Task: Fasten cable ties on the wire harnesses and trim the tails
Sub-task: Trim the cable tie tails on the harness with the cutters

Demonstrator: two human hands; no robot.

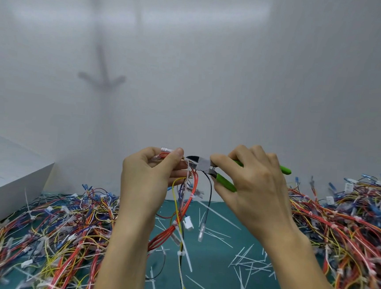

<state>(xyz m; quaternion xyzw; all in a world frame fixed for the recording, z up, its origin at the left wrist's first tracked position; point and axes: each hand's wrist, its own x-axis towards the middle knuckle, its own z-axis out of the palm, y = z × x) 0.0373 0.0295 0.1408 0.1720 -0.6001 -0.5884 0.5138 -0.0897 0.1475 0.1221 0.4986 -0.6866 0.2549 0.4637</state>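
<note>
My left hand (152, 175) holds a wire harness (182, 212) up above the table, pinching its top end between thumb and fingers. Red, yellow, blue and black wires hang down from it, with white cable ties and connectors along them. My right hand (251, 179) grips green-handled cutters (206, 166). Their dark jaws point left and sit at the white cable tie tail right beside my left thumb.
Heaps of coloured harnesses lie on the green mat at the left (62, 230) and at the right (344, 222). Several cut white tie tails (248, 262) are scattered on the mat between them. A white box (4, 181) stands at the far left against the white wall.
</note>
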